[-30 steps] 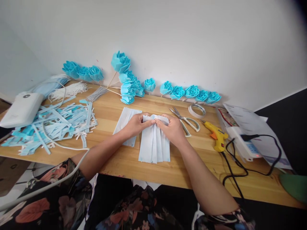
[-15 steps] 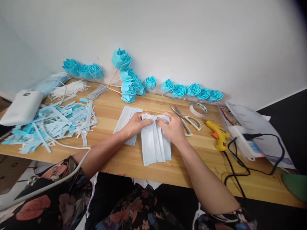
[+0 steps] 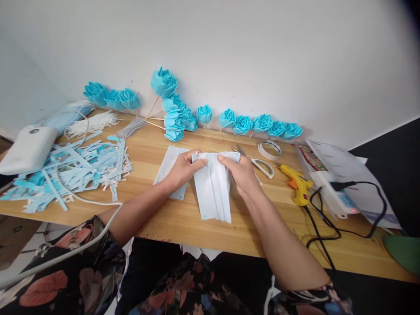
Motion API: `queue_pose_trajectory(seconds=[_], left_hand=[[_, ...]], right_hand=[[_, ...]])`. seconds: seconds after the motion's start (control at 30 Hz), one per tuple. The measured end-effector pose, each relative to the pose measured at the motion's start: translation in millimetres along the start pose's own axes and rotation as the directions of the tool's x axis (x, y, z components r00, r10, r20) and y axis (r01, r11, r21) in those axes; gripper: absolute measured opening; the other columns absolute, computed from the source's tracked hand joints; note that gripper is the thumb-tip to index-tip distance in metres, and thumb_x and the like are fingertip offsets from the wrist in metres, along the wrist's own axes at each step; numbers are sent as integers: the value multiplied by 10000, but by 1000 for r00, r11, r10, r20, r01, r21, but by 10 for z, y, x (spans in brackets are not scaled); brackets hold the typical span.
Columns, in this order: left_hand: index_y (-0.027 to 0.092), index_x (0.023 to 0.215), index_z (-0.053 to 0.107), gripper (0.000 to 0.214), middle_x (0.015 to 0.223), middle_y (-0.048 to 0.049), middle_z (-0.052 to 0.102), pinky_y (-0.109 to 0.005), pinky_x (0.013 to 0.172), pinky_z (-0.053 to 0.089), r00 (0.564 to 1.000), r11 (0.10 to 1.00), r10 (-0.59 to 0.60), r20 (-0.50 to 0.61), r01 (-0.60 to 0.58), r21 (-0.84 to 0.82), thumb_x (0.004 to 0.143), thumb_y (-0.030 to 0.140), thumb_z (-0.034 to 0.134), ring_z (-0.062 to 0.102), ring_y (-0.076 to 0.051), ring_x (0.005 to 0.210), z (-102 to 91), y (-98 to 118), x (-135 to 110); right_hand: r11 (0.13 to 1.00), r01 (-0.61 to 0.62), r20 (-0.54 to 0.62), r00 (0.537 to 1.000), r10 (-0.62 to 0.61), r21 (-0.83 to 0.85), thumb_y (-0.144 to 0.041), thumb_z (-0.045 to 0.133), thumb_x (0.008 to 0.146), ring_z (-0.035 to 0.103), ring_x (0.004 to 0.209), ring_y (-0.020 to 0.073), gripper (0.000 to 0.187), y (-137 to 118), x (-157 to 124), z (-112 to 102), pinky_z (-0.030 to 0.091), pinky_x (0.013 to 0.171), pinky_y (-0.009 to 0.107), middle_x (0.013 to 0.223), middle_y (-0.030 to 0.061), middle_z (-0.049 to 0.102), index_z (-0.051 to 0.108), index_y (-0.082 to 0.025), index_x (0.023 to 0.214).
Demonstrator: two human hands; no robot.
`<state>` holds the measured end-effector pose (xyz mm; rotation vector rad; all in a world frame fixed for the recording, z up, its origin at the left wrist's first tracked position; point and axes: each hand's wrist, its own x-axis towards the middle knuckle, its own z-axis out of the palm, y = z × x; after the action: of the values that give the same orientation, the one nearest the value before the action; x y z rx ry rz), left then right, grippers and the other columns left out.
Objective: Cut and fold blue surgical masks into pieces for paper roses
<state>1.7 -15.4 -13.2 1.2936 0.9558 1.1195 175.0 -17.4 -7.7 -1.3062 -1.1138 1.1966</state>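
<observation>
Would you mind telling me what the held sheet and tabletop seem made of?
The held sheet looks like matte nonwoven fabric, judging by its thin, softly pleated body; the tabletop seems satiny wood, or wood-look laminate, from its striped grain.

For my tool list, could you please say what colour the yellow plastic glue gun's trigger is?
The trigger is orange, best seen in the head view.
</observation>
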Motion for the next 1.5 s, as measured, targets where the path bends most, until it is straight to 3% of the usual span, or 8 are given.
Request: queue_pose_trajectory(seconds=[0.23, 0.5, 0.7, 0.9, 1.13, 1.33, 1.4, 1.5], left_hand=[[146, 840, 626, 385, 788, -14, 648, -264, 650, 459, 992, 981, -114, -51, 104, -164, 701, 482, 754, 577, -145, 705, -6, -11, 7], [149, 906, 665, 386, 858, -41, 697, -285, 697, 487, 993, 975, -122, 4, 121, -186, 706, 465, 759, 613, -166, 751, 8, 4, -13], [144, 773, 610, 382, 728, -3, 632, -251, 629, 430, 994, 987, -109, 14, 109, -115, 727, 504, 729, 564, -134, 675, 2, -37, 5], [135, 817, 621, 375, 744, -11, 644, -256, 640, 444, 987, 980, -136, 79, 146, -136, 724, 474, 752, 578, -132, 670, 9, -34, -1], [143, 794, 603, 360, 719, -3, 632, -250, 631, 448, 977, 965, -144, 159, 174, -196, 745, 467, 751, 580, -121, 646, 20, -4, -30], [150, 765, 589, 367, 714, 6, 626, -244, 631, 437, 978, 957, -113, 175, 154, -245, 722, 463, 776, 562, -109, 634, 21, -26, -27], [151, 752, 586, 369, 700, 11, 611, -245, 632, 430, 982, 966, -93, 166, 129, -224, 721, 467, 774, 557, -111, 637, 22, -35, -24], [150, 703, 575, 374, 667, 20, 580, -239, 608, 402, 994, 983, -58, 96, 74, -167, 723, 470, 767, 527, -103, 620, 25, -29, -15]], right_hand=[[990, -21, 44, 999, 15, 141, -369, 812, 641, 592, 639, 140, 248, -51, -8, -44, 459, 617, 254, 679, -17, 660, 658, -187, 708], [997, -40, 207, 978, 25, 67, -467, 802, 664, 662, 802, 184, 424, -79, -34, -36, 507, 741, 295, 907, 44, 737, 719, -188, 973], [997, 4, 183, 983, 10, -74, -445, 780, 665, 520, 583, 130, 316, -73, -81, -6, 407, 568, 259, 637, -21, 601, 616, -177, 701], [977, 132, 205, 974, -96, -170, -440, 714, 723, 454, 582, 118, 291, -33, -61, -28, 364, 562, 250, 625, -38, 531, 583, -185, 681], [800, 312, 181, 950, -255, -512, -363, 619, 787, 414, 560, 118, 251, -92, -94, -3, 311, 556, 255, 572, -42, 477, 528, -196, 625], [676, 360, 142, 923, -357, -643, -338, 581, 798, 444, 577, 138, 202, -99, -119, 46, 304, 571, 265, 583, -23, 527, 546, -212, 645], [696, 338, 104, 929, -356, -633, -341, 588, 788, 447, 574, 141, 203, -91, -108, 46, 309, 572, 268, 577, -21, 525, 546, -213, 637], [852, 253, 60, 965, -254, -458, -381, 627, 757, 470, 573, 141, 231, -77, -77, 25, 338, 567, 267, 583, -20, 537, 545, -207, 629]])
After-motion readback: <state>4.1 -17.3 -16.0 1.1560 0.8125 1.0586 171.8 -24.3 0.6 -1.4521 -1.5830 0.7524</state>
